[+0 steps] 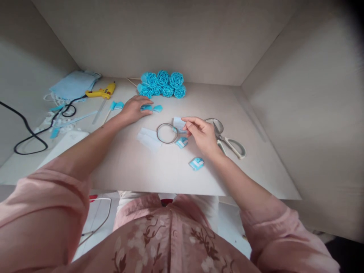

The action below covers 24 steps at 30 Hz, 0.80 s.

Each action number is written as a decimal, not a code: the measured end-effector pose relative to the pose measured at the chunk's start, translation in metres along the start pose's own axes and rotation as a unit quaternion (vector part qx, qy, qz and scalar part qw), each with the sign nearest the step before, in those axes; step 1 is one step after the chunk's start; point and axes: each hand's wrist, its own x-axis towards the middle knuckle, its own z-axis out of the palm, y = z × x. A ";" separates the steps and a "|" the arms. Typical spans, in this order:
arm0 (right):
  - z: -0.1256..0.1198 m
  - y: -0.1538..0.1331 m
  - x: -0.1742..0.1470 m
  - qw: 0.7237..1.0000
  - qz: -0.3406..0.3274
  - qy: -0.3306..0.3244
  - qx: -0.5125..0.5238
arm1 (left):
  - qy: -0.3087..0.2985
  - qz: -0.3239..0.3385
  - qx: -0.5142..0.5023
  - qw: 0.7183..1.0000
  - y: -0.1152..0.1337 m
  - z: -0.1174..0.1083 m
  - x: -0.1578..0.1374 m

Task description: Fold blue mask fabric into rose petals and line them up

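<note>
My right hand [201,133] pinches a small piece of pale thin fabric [179,123] between thumb and fingers, just right of a round metal ring [157,138]. My left hand [135,109] is over blue petal pieces [147,108], thumb and fingers apart; whether it touches them I cannot tell. Another blue petal [157,109] lies beside its fingertips. Pale fabric sheets [148,139] lie left of the ring. Two blue pieces with white patches, one near the ring [182,142] and one nearer the front [196,163], rest on the table.
Blue fabric roses [162,78] lie at the back. Scissors [231,146] and a second ring [221,123] are right of my right hand. On the left are a yellow glue gun [102,92], its black cord [31,133], face masks [74,86], scraps and a stick with blue fabric [116,105].
</note>
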 end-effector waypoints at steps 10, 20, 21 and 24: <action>-0.006 0.005 0.007 0.999 -0.021 0.034 0.029 | 0.010 -0.009 -0.070 0.997 0.072 -0.021 -0.034; -0.007 0.002 0.006 0.997 -0.053 0.046 0.023 | -0.018 0.023 -0.038 0.999 0.080 -0.025 -0.064; -0.007 0.002 0.006 0.997 -0.052 0.053 0.026 | -0.014 0.013 -0.043 0.999 0.080 -0.025 -0.065; -0.007 0.003 0.007 0.996 -0.041 0.076 0.018 | 0.004 -0.038 -0.081 0.996 0.080 -0.021 -0.066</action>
